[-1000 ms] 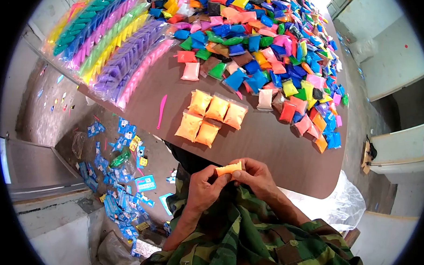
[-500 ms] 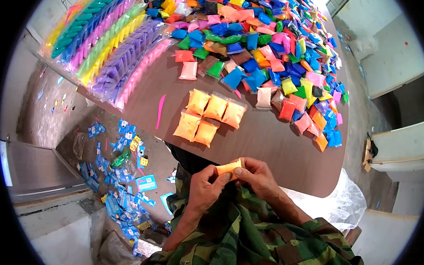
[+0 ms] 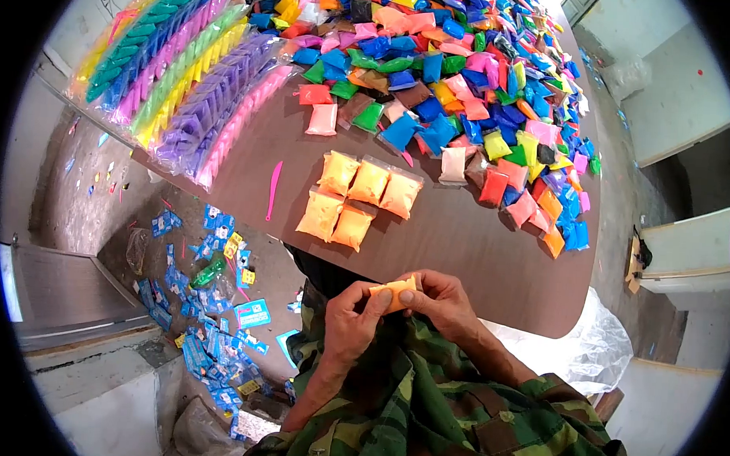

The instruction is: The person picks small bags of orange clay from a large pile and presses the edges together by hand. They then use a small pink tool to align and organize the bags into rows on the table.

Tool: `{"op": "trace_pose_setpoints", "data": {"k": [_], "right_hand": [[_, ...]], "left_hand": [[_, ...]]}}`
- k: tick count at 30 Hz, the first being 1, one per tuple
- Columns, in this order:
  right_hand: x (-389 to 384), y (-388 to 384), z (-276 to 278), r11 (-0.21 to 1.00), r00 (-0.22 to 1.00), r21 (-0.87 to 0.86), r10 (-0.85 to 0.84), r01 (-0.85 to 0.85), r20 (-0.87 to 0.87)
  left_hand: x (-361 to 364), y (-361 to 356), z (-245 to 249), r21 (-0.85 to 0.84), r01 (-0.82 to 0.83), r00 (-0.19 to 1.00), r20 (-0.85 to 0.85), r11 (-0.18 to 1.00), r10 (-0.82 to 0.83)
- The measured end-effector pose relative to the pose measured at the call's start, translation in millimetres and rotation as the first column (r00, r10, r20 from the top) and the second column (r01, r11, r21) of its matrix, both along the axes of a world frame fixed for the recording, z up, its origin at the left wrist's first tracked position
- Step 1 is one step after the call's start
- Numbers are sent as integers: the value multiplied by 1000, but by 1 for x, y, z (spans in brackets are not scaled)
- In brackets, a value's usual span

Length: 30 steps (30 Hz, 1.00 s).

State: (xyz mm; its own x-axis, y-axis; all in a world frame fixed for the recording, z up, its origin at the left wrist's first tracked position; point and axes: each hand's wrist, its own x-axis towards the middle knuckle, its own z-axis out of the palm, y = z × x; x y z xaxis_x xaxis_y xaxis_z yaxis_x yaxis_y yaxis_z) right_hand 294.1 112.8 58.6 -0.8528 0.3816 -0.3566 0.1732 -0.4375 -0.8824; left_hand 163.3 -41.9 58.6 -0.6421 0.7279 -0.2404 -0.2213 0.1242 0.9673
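Note:
Between my two hands, just off the table's near edge, is an orange clay packet point(image 3: 396, 293). My left hand point(image 3: 352, 318) grips its left end, thumb pressed on the front. On the right end, my right hand point(image 3: 443, 307) pinches it with thumb and fingers; its far side is hidden by my fingers. Beyond my hands, several similar orange packets point(image 3: 370, 183) in clear plastic lie close together in two rows on the brown table point(image 3: 476, 260). A pink plastic knife-like tool point(image 3: 274, 191) lies to their left.
A large heap of coloured packets point(image 3: 441, 134) covers the table's far side. Long clear sleeves of purple, yellow, green and pink packets point(image 3: 217, 102) lie at the far left. Blue printed packaging point(image 3: 208, 355) and a green bottle point(image 3: 209, 273) litter the floor. Clear plastic sheeting point(image 3: 590, 340) hangs at right.
My left thumb has moved up onto the front of the orange packet. Both hands still hold it in about the same place, and the things on the table have not moved.

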Motion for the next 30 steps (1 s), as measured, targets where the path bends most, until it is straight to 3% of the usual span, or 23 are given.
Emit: {"op": "trace_pose_setpoints", "data": {"k": [10, 19, 25, 30], "right_hand": [[1, 0, -2, 991, 997, -111, -76, 72, -29], [-2, -5, 1, 989, 995, -123, -89, 83, -51], [-2, -7, 7, 1000, 999, 8, -30, 30, -39], [6, -1, 3, 997, 999, -78, 27, -29, -27]], "left_hand": [[4, 5, 8, 94, -4, 995, 104, 996, -5], [-4, -9, -1, 15, 105, 983, 151, 994, -107], [0, -3, 0, 79, 7, 999, -41, 997, -4], [0, -9, 3, 98, 42, 999, 25, 994, -45]]}}
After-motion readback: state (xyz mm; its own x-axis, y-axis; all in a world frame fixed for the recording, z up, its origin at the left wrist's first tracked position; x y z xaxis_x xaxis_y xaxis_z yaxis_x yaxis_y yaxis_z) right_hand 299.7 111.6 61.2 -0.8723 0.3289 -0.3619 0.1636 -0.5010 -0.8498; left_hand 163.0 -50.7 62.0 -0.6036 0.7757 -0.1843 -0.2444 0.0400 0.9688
